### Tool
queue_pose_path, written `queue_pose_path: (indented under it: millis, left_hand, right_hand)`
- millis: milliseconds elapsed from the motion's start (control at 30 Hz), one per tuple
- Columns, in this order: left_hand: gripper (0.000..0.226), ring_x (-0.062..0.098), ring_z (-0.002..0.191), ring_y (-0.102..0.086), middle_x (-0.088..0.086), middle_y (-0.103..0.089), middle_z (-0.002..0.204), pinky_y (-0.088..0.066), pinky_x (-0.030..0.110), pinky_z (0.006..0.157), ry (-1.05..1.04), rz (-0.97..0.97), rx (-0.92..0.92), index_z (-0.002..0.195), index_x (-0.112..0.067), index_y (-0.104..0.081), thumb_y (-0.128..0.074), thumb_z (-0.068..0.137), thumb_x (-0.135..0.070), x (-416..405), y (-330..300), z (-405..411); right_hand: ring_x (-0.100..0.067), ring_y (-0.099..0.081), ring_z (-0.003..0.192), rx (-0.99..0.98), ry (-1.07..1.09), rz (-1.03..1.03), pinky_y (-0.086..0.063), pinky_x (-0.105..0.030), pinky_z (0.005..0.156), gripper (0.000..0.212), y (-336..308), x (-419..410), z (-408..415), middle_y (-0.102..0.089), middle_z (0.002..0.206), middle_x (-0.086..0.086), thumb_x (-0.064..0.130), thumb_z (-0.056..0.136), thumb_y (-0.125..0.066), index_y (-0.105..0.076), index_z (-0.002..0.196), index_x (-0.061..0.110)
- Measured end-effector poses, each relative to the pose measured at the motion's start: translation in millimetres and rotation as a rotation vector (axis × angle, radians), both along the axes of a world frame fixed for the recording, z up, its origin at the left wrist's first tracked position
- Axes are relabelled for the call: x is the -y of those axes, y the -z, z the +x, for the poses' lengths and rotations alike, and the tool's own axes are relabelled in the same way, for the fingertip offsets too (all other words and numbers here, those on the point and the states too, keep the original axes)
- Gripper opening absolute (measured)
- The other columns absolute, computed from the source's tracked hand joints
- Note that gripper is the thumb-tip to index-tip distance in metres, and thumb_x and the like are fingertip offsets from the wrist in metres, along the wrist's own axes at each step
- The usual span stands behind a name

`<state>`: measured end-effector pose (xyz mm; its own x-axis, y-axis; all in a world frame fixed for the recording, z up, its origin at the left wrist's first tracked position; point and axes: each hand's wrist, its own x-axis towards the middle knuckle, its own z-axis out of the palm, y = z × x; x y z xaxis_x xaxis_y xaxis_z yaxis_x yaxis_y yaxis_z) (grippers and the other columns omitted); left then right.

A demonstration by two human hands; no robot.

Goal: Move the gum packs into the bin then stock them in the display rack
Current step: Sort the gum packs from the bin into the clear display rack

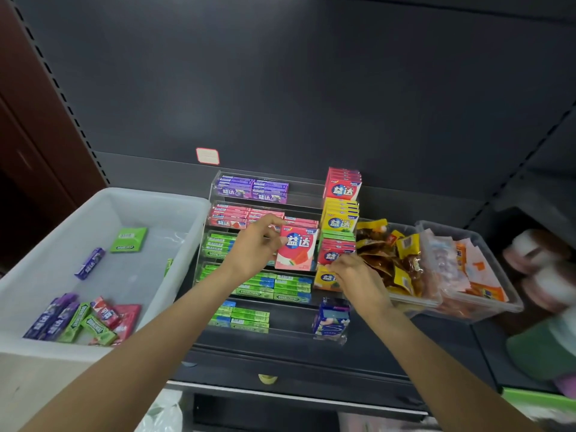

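Before display rack (215,182): left hand (254,247) fingers pinch pink watermelon-print gum pack (297,247); right hand (355,275) fingers curled, grip unclear.

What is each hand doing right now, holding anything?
Left hand: pinching the red gum box at the display rack.
Right hand: fingers on the yellow gum box; grip cannot be told.

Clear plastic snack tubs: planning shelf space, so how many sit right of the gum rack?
2. One clear plastic tub, holding brown-and-yellow packets, stands beside the clear acrylic gum rack; the other, holding orange-and-pink packets, is right of it. None seems hidden.
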<state>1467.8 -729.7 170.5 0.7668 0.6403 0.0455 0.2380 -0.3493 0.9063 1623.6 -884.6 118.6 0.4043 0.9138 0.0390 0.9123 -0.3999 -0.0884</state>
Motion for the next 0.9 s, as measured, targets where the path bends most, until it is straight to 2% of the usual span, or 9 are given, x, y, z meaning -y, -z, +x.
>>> queue_pose_path:
  millis: [100,167,267,367,433,600,667,767,900]
  left_hand:
    - [0.019,0.024,0.09,-0.065,0.01,-0.063,0.084,-0.058,0.037,0.076,0.02,-0.006,-0.018,0.109,-0.017,-0.053,-0.057,0.091,-0.01,2.9,4.8,-0.9]
    - [0.019,0.024,0.088,-0.065,0.008,-0.062,0.089,-0.057,0.04,0.079,0.029,-0.001,-0.038,0.106,-0.021,-0.053,-0.059,0.091,-0.012,5.8,10.6,-0.2]
    - [0.016,0.025,0.083,-0.064,0.004,-0.061,0.084,-0.056,0.044,0.079,0.031,0.001,-0.052,0.101,-0.022,-0.054,-0.06,0.09,-0.012,13.0,17.6,5.0]
    - [0.013,0.023,0.082,-0.066,0.002,-0.063,0.079,-0.057,0.041,0.074,0.038,0.012,-0.088,0.097,-0.018,-0.053,-0.061,0.09,-0.009,24.0,22.5,14.0]
    - [0.013,0.025,0.079,-0.067,0.004,-0.064,0.076,-0.056,0.037,0.071,0.03,0.048,-0.118,0.094,-0.017,-0.055,-0.062,0.088,-0.008,30.8,27.9,19.8]
    - [0.011,0.015,0.072,-0.063,0.008,-0.067,0.082,-0.044,0.008,0.053,-0.013,0.093,-0.14,0.095,-0.011,-0.059,-0.064,0.087,-0.006,42.6,36.5,33.8]
    - [0.012,0.013,0.076,-0.061,0.006,-0.066,0.086,-0.045,0.009,0.059,-0.004,0.128,-0.14,0.095,-0.01,-0.062,-0.064,0.085,-0.004,48.0,36.7,41.4]
    - [0.013,0.013,0.083,-0.058,0.006,-0.067,0.096,-0.049,0.021,0.079,0.019,0.182,-0.157,0.097,-0.006,-0.065,-0.065,0.084,-0.002,55.7,41.5,48.7]
    - [0.02,0.016,0.091,-0.063,0.006,-0.068,0.105,-0.049,0.022,0.083,0.001,0.175,-0.197,0.107,-0.01,-0.066,-0.064,0.087,-0.012,53.4,47.1,48.9]
  right_hand:
    - [-0.009,-0.042,0.119,-0.063,0.04,0.019,-0.045,-0.02,0.088,0.039,1.3,2.3,0.8,-0.046,0.131,0.001,0.016,0.094,-0.053,-0.051,0.132,0.022]
    - [-0.005,-0.041,0.113,-0.12,0.087,0.029,-0.043,-0.018,0.086,0.036,-0.7,4.6,2.6,-0.043,0.131,0.003,0.024,0.096,-0.049,-0.049,0.132,0.024]
    - [-0.012,-0.044,0.123,-0.104,0.071,0.069,-0.047,-0.026,0.094,0.041,-4.8,6.0,5.5,-0.049,0.134,0.001,0.017,0.095,-0.052,-0.048,0.136,0.023]
    - [-0.015,-0.057,0.115,-0.218,0.093,0.158,-0.052,-0.03,0.09,0.041,-9.6,9.0,8.3,-0.059,0.128,-0.001,0.012,0.093,-0.053,-0.051,0.133,0.02]
    - [-0.014,-0.059,0.113,-0.317,0.095,0.2,-0.053,-0.03,0.089,0.043,-11.8,13.0,9.5,-0.062,0.125,-0.001,0.011,0.09,-0.058,-0.05,0.132,0.017]
    - [-0.013,-0.06,0.111,-0.387,0.084,0.203,-0.053,-0.029,0.088,0.05,-19.5,16.1,12.3,-0.061,0.125,-0.003,0.02,0.087,-0.064,-0.048,0.134,0.016]
    - [-0.016,-0.059,0.113,-0.33,0.07,0.185,-0.053,-0.03,0.089,0.044,-21.0,15.8,13.6,-0.06,0.127,-0.005,0.02,0.089,-0.062,-0.052,0.132,0.016]
    - [-0.019,-0.056,0.116,-0.228,0.057,0.135,-0.05,-0.034,0.094,0.036,-19.2,15.7,12.9,-0.058,0.128,-0.005,0.02,0.09,-0.06,-0.058,0.126,0.013]
    - [-0.019,-0.055,0.116,-0.135,0.078,0.057,-0.05,-0.033,0.094,0.036,-16.0,12.1,9.1,-0.052,0.129,-0.004,0.023,0.092,-0.057,-0.055,0.128,0.015]
